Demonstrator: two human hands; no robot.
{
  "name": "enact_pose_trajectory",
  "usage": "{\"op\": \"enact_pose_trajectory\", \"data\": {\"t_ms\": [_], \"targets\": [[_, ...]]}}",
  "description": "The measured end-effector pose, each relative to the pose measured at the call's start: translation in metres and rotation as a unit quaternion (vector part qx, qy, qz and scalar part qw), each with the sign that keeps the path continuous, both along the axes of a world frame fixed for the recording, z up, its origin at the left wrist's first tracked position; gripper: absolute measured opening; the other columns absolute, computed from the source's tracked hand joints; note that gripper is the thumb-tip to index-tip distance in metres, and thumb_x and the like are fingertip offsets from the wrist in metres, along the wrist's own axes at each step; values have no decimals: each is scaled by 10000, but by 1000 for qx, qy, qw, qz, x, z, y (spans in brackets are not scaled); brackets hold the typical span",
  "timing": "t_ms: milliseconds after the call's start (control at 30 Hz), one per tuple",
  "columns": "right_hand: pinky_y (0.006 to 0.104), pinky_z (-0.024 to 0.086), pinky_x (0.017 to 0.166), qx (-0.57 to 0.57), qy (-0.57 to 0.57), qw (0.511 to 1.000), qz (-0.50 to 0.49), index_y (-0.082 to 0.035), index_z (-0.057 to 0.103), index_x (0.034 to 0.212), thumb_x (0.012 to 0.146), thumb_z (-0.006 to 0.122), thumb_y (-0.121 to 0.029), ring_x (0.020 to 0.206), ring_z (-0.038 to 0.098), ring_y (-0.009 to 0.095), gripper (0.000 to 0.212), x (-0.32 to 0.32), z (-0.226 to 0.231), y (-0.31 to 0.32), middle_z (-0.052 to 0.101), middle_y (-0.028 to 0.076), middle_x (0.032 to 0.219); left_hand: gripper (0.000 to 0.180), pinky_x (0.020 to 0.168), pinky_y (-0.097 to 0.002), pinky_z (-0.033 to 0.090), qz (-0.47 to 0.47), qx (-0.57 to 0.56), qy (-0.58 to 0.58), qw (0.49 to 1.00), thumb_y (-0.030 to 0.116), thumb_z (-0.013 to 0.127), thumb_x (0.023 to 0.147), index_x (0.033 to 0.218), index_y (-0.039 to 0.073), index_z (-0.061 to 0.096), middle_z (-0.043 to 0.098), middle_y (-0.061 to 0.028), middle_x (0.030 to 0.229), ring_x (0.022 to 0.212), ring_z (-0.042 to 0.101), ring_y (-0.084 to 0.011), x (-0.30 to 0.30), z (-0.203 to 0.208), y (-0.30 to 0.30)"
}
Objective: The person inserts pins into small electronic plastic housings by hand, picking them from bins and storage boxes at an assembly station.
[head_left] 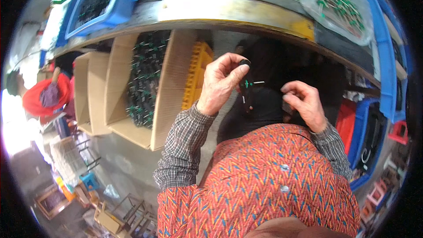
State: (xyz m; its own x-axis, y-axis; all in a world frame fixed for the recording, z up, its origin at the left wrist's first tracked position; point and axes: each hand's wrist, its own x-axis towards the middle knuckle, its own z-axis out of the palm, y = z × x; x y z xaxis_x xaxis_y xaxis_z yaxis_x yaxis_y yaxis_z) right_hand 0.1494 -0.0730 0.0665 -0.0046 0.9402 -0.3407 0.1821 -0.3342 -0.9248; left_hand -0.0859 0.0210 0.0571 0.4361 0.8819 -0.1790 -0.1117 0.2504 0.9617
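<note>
My left hand (pixel 222 79) pinches the top end of a slim black part (pixel 245 94) between thumb and fingers, above my lap. A small green piece with a thin silver pin (pixel 254 83) sits across that part, the pin pointing right. The part's lower end is hard to make out against the dark clothing. To the right, apart from it, my right hand (pixel 306 103) has its fingers curled in toward the thumb. Whether anything small is between those fingers cannot be seen.
Left of my knees a cardboard box (pixel 161 97) holds many black parts with green bits; a yellow crate (pixel 194 77) stands beside it. On the bench (pixel 233 9) lies a clear bag of green pinned pieces (pixel 341 6). Blue bins (pixel 103 15) flank it. A person in red (pixel 46 94) is far left.
</note>
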Motion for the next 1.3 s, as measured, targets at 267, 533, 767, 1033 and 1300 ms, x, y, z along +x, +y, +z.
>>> {"op": "enact_pose_trajectory", "data": {"t_ms": [267, 533, 767, 1033, 1300], "targets": [[169, 385, 499, -18, 50, 999, 3, -4, 619, 947, 847, 639, -83, 576, 472, 10, 129, 1, -8, 2, 531, -49, 707, 87, 567, -207, 449, 194, 187, 283, 921, 53, 640, 855, 897, -22, 646, 634, -21, 744, 639, 560, -69, -138, 22, 40], [170, 396, 508, -15, 41, 999, 9, -13, 631, 932, 857, 633, -103, 575, 481, 11, 117, 2, -12, 5, 539, -50, 694, 275, 704, -352, 507, 140, 157, 576, 790, 213, 684, 758, 925, -4, 661, 674, -165, 800, 765, 665, -274, -280, -38, 26], [175, 400, 508, -3, 25, 1000, 16, -10, 637, 921, 859, 630, -102, 573, 482, 15, 110, 0, -16, 8, 545, -44, 690, 261, 724, -325, 523, 167, 68, 591, 787, 223, 668, 785, 967, 37, 693, 697, -138, 802, 746, 680, -231, -320, -101, -3], [179, 394, 493, -7, 27, 999, 23, -3, 625, 915, 853, 629, -86, 549, 471, 16, 104, 1, -13, 8, 538, -41, 684, 208, 728, -349, 517, 241, 179, 598, 744, 191, 655, 802, 956, 57, 695, 673, -126, 858, 788, 659, -240, -303, -94, -12], [201, 401, 499, 5, -8, 1000, 29, 16, 626, 886, 829, 640, -95, 563, 490, 39, 125, -3, -7, 9, 561, -9, 695, 112, 732, -331, 494, 297, 442, 501, 683, 61, 625, 838, 942, 35, 658, 632, -120, 889, 832, 622, -253, -212, 45, 46]]}}
